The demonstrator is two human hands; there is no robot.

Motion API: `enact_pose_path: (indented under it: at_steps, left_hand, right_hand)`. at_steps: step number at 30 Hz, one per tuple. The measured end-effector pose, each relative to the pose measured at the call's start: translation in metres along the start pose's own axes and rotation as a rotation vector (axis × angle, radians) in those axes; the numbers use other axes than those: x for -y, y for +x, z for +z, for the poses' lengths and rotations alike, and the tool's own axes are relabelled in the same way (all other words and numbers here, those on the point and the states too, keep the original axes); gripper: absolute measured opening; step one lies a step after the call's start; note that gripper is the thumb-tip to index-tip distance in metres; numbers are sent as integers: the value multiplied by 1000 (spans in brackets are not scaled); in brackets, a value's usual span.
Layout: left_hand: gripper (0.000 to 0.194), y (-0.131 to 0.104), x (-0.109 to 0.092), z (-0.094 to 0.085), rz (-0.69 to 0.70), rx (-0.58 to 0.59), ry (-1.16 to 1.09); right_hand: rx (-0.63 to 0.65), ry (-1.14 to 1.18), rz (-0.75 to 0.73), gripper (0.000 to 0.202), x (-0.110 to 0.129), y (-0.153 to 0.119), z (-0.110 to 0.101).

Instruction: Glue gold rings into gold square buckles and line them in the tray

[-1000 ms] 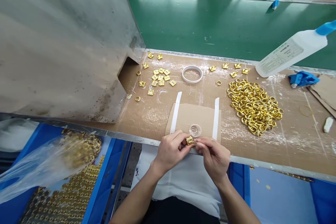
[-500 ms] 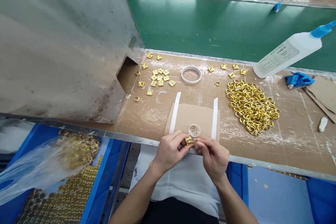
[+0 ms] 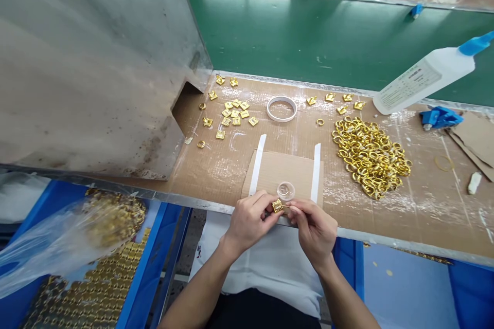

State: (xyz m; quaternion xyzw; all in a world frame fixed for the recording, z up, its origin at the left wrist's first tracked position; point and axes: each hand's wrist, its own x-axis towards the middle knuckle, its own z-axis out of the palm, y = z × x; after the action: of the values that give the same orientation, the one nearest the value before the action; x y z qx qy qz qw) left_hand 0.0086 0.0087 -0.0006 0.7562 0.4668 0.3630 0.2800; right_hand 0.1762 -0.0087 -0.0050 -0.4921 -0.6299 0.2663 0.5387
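Spreading across the worktop (image 3: 216, 169), a heap of gold rings (image 3: 371, 157) waits beside fewer square gold pieces (image 3: 234, 113); left hand (image 3: 249, 221) and right hand (image 3: 314, 229) together pinch 1 gold piece (image 3: 278, 206) at the near edge.

Behind the cardboard pad (image 3: 283, 169) sits a tape ring (image 3: 281, 108), square pieces (image 3: 234, 113) left, ring pile (image 3: 370, 154) right.

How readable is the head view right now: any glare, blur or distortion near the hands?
Head view: even light, soft shadows; the gold piece between left hand and right hand is small, its detail unclear. White glare streaks the cardboard bench top. Wide-angle bending tilts the glue bottle and metal panel.
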Motion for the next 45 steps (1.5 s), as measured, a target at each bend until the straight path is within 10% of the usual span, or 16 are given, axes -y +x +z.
enact_pose_path:
  at_steps: [32, 45]
  left_hand:
    - [8, -1, 2, -1, -25, 19, -4]
    - [10, -2, 6, -7, -100, 63, -191]
  right_hand:
    - [-43, 61, 28, 13, -1, 2, -2]
    - [57, -351, -219, 21, 0, 46, 0]
